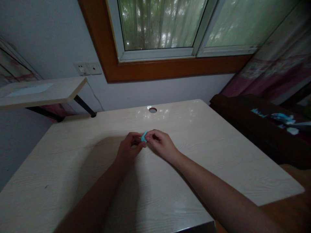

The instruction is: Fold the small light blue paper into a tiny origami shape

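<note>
A small light-blue piece [144,136], perhaps folded paper, is pinched between both my hands just above the pale wooden desk [73,161]. My left hand [129,147] curls its fingers onto the piece from the left. My right hand [160,144] grips it from the right with closed fingertips. Both forearms reach in from the bottom of the view. Most of the piece is hidden by my fingers.
A round cable hole [153,110] sits near the desk's far edge. A raised side shelf [41,91] stands at the left, under wall sockets [87,68]. A window [170,29] is ahead. Dark furniture with blue items [283,118] lies at the right.
</note>
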A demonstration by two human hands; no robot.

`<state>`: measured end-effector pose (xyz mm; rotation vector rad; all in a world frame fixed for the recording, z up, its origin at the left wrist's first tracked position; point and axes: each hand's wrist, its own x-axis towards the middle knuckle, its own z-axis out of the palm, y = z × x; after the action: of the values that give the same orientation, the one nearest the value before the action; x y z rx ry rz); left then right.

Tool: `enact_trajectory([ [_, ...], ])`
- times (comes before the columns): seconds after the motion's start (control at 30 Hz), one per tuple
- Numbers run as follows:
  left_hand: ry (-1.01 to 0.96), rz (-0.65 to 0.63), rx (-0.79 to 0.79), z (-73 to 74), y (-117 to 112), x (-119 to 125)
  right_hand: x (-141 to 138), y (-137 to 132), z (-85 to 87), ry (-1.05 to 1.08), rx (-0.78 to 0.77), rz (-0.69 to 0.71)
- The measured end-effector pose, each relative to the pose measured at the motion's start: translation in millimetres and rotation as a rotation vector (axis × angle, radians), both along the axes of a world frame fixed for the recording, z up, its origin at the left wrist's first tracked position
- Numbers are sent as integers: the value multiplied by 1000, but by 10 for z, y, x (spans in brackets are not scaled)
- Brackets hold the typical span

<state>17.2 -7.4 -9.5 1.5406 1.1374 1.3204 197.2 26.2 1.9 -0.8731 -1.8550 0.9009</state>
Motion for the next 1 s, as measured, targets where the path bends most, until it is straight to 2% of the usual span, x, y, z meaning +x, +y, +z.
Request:
enact_trajectory([
  [0.33,-68,-32,-18,-4,10,9,-10,-11,-29,41,-8,-30],
  [0.73,-168,-82,-47,-9,34,5,-65,-22,-76,250,-215,-1],
  [1.0,-302,-125,-118,18,45,30,-64,3,-99,317,-261,22],
])
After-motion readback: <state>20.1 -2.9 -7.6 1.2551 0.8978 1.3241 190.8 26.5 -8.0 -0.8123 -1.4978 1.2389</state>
